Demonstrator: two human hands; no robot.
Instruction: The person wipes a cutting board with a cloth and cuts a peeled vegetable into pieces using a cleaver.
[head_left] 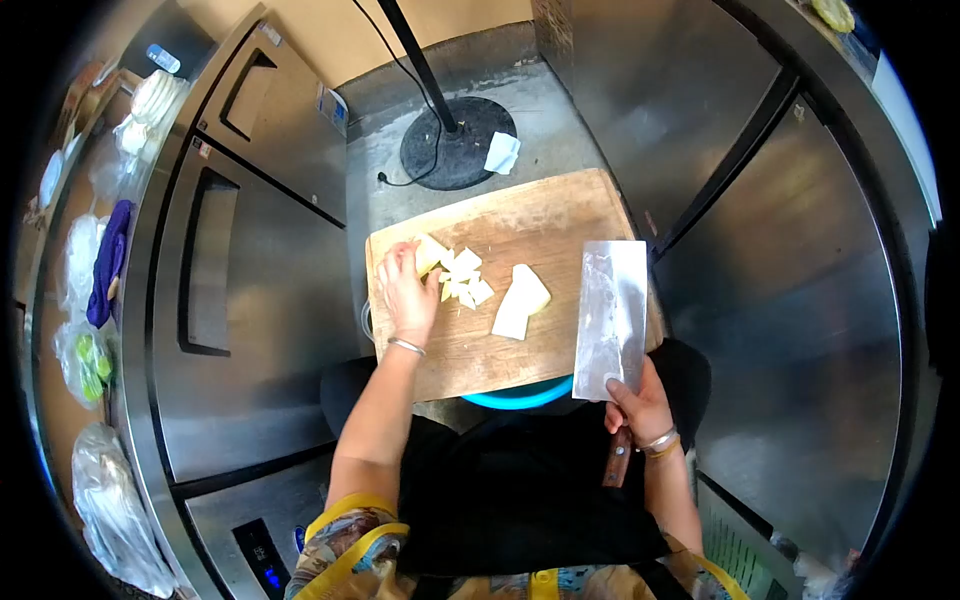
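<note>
At the left side of a wooden cutting board point(545, 205), my left hand point(407, 300) curls its fingers and thumb around a pale yellow vegetable piece point(431, 252), which they partly cover. Small cut chunks point(466, 272) of the same pale vegetable lie loose just right of the thumb. Two larger pieces point(520, 302) rest near the middle of the board, one overlapping the other. My right hand point(640, 400) grips a cleaver point(612, 310) low on its broad blade, beside the wooden handle. The blade points away from me over the board's right edge.
A blue basin point(520, 397) shows under the board's near edge. Beyond stands a black pole on a round base point(425, 150), with a cable and crumpled paper point(503, 153). Steel cabinets point(265, 290) flank both sides. Plastic bags point(112, 510) sit on the left counter.
</note>
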